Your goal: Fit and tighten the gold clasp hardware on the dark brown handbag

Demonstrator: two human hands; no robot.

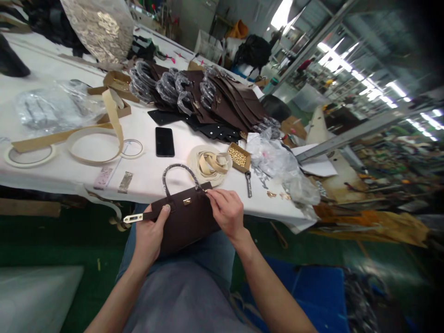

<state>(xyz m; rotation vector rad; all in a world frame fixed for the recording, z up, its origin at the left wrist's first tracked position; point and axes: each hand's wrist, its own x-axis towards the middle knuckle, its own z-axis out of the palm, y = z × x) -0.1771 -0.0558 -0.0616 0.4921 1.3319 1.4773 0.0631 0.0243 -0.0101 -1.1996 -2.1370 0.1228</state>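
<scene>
A dark brown handbag panel (187, 222) rests on my lap against the table edge, its arched handle (178, 167) wrapped in clear film. Near the middle of its upper part sits a small gold clasp (187, 201). My left hand (151, 233) grips the panel's left side, thumb on the front by the handle's base. From that side a strap with a gold-coloured metal end plate (133, 218) sticks out to the left. My right hand (225, 210) pinches at the upper right corner, where a small gold piece shows at the fingertips; its exact shape is hidden.
On the white table (145, 180) lie a phone (164, 142), tape rolls (29, 156), a coiled beige strip (209, 166) and a small box of gold fittings (239, 156). Brown bag panels (229, 99) are piled behind. Plastic bags (274, 157) lie to the right.
</scene>
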